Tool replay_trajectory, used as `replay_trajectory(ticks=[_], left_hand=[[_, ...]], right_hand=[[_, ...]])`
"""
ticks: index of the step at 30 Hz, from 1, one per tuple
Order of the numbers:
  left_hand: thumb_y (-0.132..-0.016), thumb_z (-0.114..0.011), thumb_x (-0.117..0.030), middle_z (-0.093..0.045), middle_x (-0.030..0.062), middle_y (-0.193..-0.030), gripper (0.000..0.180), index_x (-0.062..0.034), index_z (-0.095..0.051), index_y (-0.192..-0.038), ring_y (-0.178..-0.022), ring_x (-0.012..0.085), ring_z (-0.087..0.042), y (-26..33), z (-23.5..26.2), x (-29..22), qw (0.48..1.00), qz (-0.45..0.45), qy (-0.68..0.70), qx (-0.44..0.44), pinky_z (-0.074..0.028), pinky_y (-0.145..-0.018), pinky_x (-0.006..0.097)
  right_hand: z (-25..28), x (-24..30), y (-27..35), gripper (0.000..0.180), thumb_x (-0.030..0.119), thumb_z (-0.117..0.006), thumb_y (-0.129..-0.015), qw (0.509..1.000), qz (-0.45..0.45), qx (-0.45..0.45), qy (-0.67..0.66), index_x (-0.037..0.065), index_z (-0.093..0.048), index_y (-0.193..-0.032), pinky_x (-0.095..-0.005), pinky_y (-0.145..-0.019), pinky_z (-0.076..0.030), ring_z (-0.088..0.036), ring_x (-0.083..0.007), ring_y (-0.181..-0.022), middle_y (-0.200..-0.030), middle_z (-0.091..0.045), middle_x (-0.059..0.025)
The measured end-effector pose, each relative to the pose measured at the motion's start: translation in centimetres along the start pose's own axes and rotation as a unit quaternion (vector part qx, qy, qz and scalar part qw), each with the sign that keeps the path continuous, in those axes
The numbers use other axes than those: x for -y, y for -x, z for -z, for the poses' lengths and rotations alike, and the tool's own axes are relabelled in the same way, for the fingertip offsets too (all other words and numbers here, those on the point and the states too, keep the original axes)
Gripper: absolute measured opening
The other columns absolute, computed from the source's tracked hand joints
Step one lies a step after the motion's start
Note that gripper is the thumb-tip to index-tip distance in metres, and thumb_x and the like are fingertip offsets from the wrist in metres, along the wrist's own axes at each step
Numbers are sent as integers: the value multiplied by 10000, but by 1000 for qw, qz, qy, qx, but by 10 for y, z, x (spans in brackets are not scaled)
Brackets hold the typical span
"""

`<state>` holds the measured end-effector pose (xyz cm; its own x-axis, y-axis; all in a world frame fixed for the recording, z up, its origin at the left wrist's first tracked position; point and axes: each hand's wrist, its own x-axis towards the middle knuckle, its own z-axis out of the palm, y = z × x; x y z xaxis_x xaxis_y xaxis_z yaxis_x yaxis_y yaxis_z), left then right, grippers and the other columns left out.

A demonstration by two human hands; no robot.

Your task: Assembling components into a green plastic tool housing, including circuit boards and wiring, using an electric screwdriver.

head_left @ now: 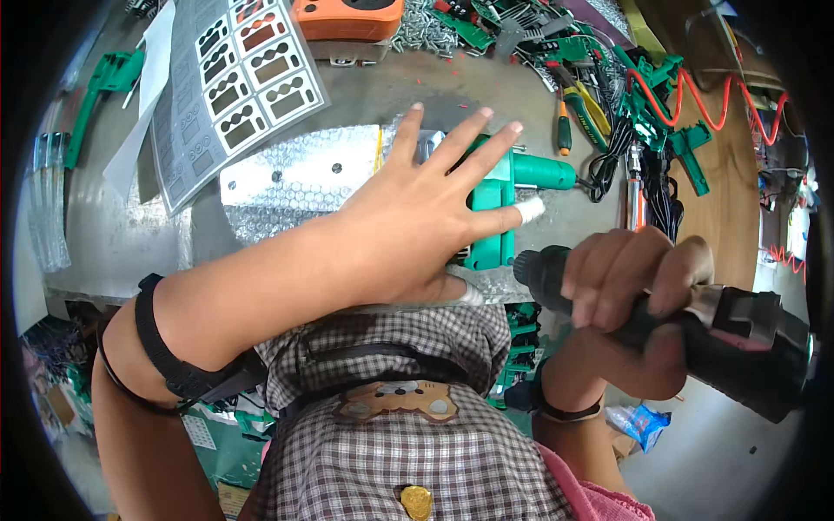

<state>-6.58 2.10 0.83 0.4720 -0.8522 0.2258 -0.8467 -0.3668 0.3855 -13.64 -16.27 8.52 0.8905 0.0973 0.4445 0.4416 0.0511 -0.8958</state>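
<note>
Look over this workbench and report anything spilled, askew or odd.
Beyond the left hand, loose screws lie heaped straight on the bench beside jumbled green parts; with no tray visible, they look spilled, though possibly left that way. The label sheet also sits askew. Nothing looks clearly damaged.

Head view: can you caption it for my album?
Left hand spread over a green part; right hand grips a black tool.

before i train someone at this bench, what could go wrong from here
The dark power tool in the right hand points toward the left hand, so a slip might catch its spread fingers. Also, the black cable lies close to the green handle and could snag if that is shifted.
</note>
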Motion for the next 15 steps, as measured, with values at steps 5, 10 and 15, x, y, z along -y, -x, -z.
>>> replay_trajectory(ticks=[5, 10, 15], left_hand=[[-583, -911, -299, -232, 237, -1623, 900, -290, -543, -1405, -1465, 462, -274, -7, -4, 0, 999, 18, 23, -33, -308, -1060, 705], [-582, -903, -363, -356, 248, -1547, 887, -279, -542, -1388, -1369, 437, -395, 5, -4, -22, 997, 35, 63, -28, -350, -1005, 642], [-752, -797, -565, -591, 220, -1128, 885, -12, -499, -1375, -1040, 380, -568, 9, 6, 5, 967, 171, 111, -155, -431, -890, 459]], right_hand=[[7, 5, -3, 340, 253, -812, -840, 990, -42, 80, -113, 98, -520, -921, -336, -541, -480, -576, -200, -540, -645, -588, -41], [19, 9, 14, 388, 250, -785, -831, 987, -75, 20, -137, 107, -503, -1055, -360, -592, -536, -650, -228, -650, -706, -646, -71], [17, 8, -53, 328, 361, -616, -899, 999, 33, -21, -13, 106, -495, -1067, -320, -548, -426, -484, -158, -529, -680, -519, -12]])
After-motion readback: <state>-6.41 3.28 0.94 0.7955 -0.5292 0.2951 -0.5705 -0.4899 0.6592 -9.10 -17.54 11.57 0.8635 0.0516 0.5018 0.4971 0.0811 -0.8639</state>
